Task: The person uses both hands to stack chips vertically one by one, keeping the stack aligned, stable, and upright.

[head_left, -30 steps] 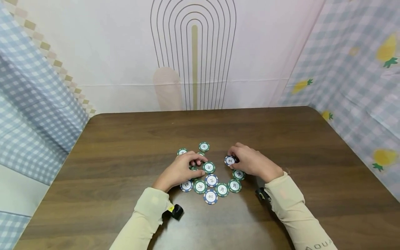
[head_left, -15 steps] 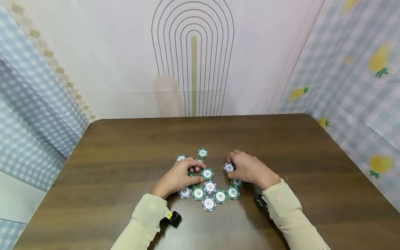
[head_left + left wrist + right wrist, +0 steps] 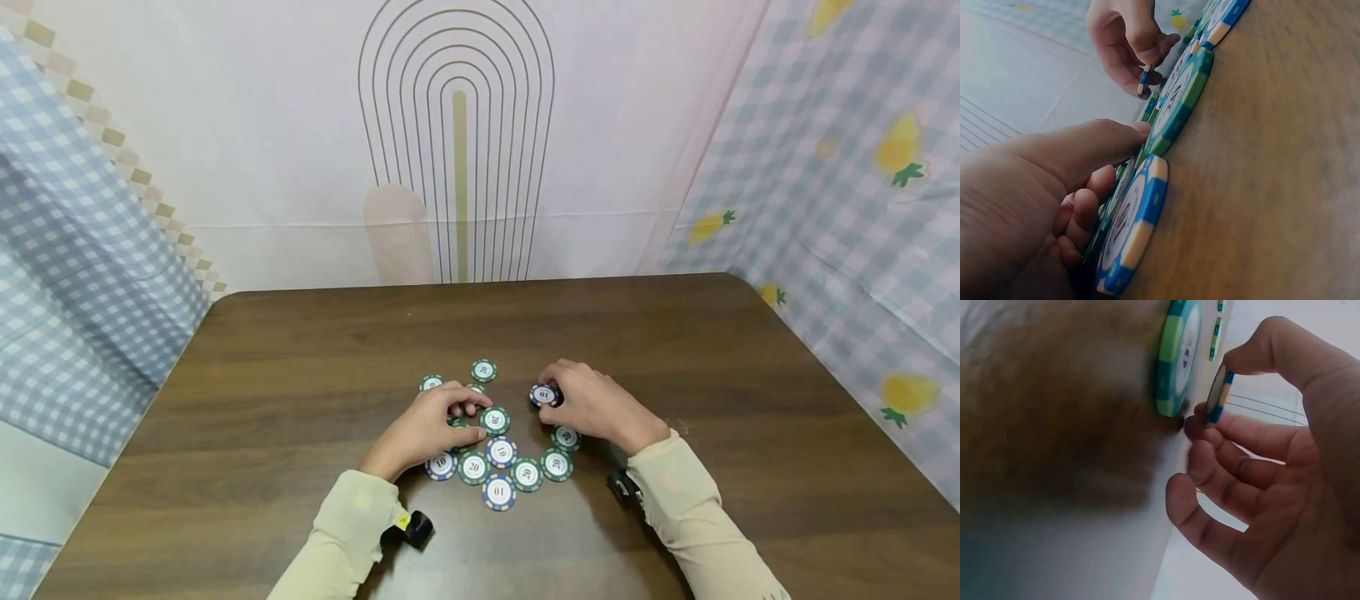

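Observation:
My right hand pinches a blue-and-white poker chip marked 10 between thumb and fingers. That chip tilts above the wood in the right wrist view, its blue and cream edge showing. On the left, my left hand rests low over the chips, thumb and index finger at the edge of a green poker chip marked 20. Its other fingers curl under the palm, hiding chips behind them. A blue chip lies just below the green one. Nearest the left wrist camera is another blue chip.
Several green and blue chips lie flat around the hands, among them a green one farthest back and a blue one in front. Another green chip sits beneath the right hand. The brown wooden table reaches back to a patterned curtain.
My right hand has lifted its blue chip slightly and shifted it left, tilting it. The left hand has kept its place by the green chip. The head view has tipped upward a little.

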A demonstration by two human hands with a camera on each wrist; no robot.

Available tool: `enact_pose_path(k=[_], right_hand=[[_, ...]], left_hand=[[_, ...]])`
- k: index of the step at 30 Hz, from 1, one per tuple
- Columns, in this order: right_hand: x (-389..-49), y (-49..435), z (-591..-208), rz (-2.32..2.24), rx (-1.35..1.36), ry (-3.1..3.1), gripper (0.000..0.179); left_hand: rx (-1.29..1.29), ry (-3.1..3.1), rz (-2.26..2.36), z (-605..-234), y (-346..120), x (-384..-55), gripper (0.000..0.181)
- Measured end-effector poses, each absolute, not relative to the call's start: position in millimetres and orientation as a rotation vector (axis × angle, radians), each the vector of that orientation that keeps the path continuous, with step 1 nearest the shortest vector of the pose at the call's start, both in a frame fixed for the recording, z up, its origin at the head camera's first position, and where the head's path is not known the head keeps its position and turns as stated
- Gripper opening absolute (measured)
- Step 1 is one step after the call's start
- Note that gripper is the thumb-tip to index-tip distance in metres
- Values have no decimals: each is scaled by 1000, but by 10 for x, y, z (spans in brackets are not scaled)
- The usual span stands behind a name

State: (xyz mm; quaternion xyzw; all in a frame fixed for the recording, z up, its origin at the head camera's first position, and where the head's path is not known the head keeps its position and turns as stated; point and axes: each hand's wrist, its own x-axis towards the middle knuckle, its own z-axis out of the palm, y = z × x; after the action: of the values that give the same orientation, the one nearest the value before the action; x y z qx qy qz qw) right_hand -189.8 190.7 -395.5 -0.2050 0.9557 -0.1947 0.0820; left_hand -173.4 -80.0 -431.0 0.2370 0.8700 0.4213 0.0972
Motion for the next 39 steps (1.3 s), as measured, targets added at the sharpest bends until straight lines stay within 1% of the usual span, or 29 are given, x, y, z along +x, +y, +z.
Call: enact_pose_path(k=[9,13,27,32,39], right_hand=[[-1985,1986,-4036,-857,-724,2721,36],[-1997,2034,-4052,-972,-713,2640,35],[-2007,2030,-4087,-1275,-747,2368,44],[-1996,1978,-4093,-1308,-759,2304,44],[-1965,1884,-4090,-1242,-762,2355,42]], left_hand=[[704,2572,1255,-4299,-809,-1742,29],[714,2577,1257,-4298,-815,-1743,29],[718,2577,1253,-4274,-831,-1741,30],[723,2587,1234,-4273,-820,-1742,30],[717,2589,1225,-4286,-812,-1744,30]])
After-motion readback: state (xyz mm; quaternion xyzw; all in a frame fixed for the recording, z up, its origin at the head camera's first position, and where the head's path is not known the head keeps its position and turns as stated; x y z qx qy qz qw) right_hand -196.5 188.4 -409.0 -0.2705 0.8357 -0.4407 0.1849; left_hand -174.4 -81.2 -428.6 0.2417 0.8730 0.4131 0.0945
